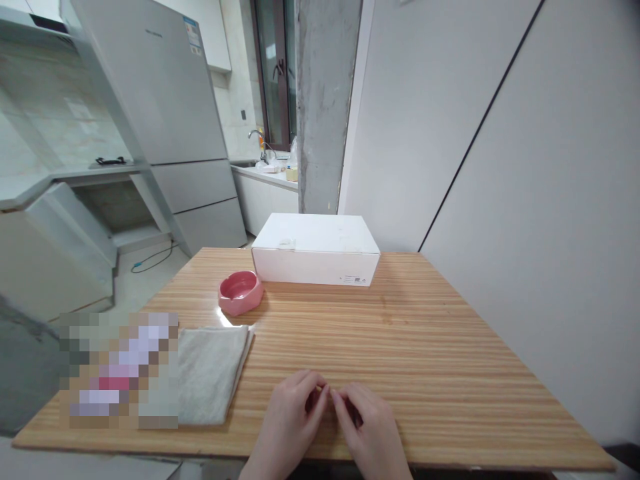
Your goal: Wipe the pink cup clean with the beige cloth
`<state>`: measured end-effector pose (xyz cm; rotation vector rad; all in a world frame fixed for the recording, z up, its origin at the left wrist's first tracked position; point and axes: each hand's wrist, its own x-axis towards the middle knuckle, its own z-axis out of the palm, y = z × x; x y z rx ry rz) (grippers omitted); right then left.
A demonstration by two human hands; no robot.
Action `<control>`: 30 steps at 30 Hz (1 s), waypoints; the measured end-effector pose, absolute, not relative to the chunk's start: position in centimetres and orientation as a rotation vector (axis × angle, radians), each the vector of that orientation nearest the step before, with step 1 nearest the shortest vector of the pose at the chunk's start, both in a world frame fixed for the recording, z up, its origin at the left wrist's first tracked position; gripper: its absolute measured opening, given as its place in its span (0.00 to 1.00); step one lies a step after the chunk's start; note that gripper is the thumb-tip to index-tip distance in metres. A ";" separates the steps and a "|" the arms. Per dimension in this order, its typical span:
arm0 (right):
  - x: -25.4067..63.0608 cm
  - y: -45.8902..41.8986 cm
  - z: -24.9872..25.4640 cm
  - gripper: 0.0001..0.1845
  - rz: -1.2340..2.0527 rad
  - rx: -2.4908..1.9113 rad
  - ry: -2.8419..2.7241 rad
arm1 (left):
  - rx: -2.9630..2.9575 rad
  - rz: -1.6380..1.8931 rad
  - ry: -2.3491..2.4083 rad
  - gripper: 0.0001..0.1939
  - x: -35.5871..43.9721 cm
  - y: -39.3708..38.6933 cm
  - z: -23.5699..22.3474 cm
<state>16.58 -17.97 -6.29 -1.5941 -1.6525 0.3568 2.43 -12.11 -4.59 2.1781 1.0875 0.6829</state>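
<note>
Fingertips pressed together, my left hand and right hand meet at the table edge (any pinched item is too small to tell), right of a cloth.

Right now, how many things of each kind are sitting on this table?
White cardboard box: 1
Pink bowl: 1
Folded grey cloth: 1
Blurred-out item: 1
Total: 4
</note>
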 end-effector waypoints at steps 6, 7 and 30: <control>16.6 -18.0 -6.3 0.17 0.341 -1.596 -1.663 | 2.171 0.686 1.081 0.10 2.3 -12.0 -4.7; 16.6 -18.0 -6.3 0.17 0.333 -1.596 -1.663 | 2.169 0.686 1.079 0.10 2.3 -12.0 -4.7; 16.7 -17.9 -6.4 0.19 0.290 -1.555 -1.648 | 2.058 0.898 1.064 0.11 -1.7 -7.8 0.6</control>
